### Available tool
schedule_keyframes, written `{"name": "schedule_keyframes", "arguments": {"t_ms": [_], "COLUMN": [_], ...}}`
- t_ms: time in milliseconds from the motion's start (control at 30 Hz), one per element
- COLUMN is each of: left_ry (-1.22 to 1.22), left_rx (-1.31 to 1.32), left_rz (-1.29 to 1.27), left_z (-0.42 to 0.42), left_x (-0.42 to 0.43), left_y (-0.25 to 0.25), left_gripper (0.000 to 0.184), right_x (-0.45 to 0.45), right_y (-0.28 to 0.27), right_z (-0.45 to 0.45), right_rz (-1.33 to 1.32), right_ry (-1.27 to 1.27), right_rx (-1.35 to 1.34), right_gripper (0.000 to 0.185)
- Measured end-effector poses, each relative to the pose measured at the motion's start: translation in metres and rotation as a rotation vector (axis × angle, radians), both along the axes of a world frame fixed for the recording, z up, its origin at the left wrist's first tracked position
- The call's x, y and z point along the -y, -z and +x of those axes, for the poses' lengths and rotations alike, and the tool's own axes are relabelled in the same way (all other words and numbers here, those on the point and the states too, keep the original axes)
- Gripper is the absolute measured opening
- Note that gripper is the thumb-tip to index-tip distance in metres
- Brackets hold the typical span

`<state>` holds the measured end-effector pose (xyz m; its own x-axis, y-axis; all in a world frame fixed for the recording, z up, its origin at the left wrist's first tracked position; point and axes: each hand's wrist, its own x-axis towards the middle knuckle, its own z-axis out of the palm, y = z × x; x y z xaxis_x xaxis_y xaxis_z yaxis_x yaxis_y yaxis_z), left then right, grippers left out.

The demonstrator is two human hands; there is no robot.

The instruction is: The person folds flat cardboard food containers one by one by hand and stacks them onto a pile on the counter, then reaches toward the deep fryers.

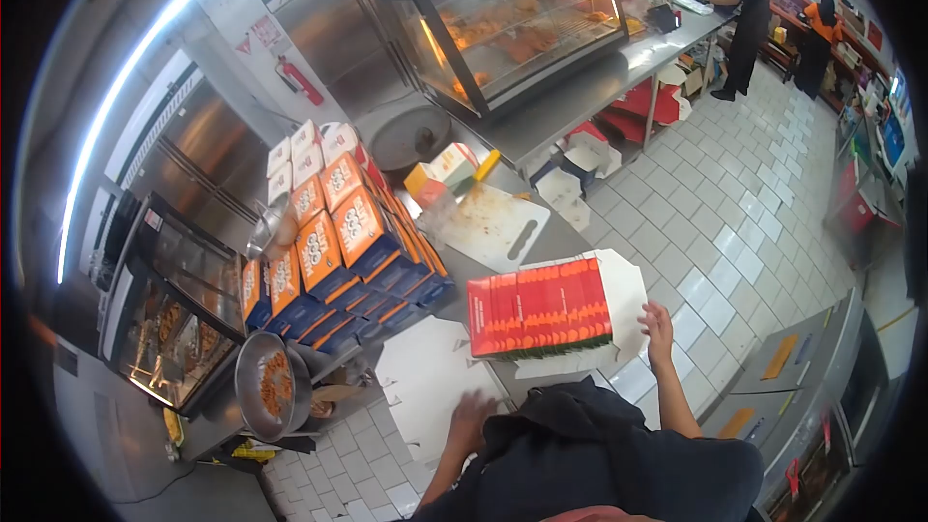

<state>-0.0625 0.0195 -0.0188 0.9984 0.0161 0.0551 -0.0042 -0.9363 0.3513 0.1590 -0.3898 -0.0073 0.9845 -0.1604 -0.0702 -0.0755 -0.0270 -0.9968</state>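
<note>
My right hand [658, 332] is raised beside the right edge of a stack of flat red cartons [541, 306], its fingers apart and nothing in it. The red cartons overlap in a row, with white card [626, 295] showing at their right. My left hand [472, 422] is blurred by motion over a flat white unfolded carton [422, 382] at the counter's near edge. Whether it touches or grips that carton cannot be made out.
Orange and blue boxes [333, 251] are piled at the left, near a metal bowl [274, 387] of food. A white cutting board [493, 224] lies behind the red cartons. Beyond stands a heated display case [522, 29]. Two people [749, 19] are farther back.
</note>
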Motion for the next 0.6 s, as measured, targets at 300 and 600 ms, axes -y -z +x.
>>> {"name": "schedule_keyframes", "arguments": {"t_ms": [300,600], "left_ry": [0.075,0.180], "left_rx": [-0.312,-0.202], "left_rz": [-0.097,-0.022], "left_z": [0.002,0.013], "left_x": [-0.015,-0.002], "left_y": [-0.025,-0.026], "left_gripper": [0.050,0.041], "right_x": [-0.054,-0.072], "right_y": [-0.102,-0.128], "right_z": [0.066,0.069], "right_rz": [-0.056,-0.044], "right_ry": [-0.142,-0.194], "right_rx": [0.476,0.540], "right_gripper": [0.030,0.028]}}
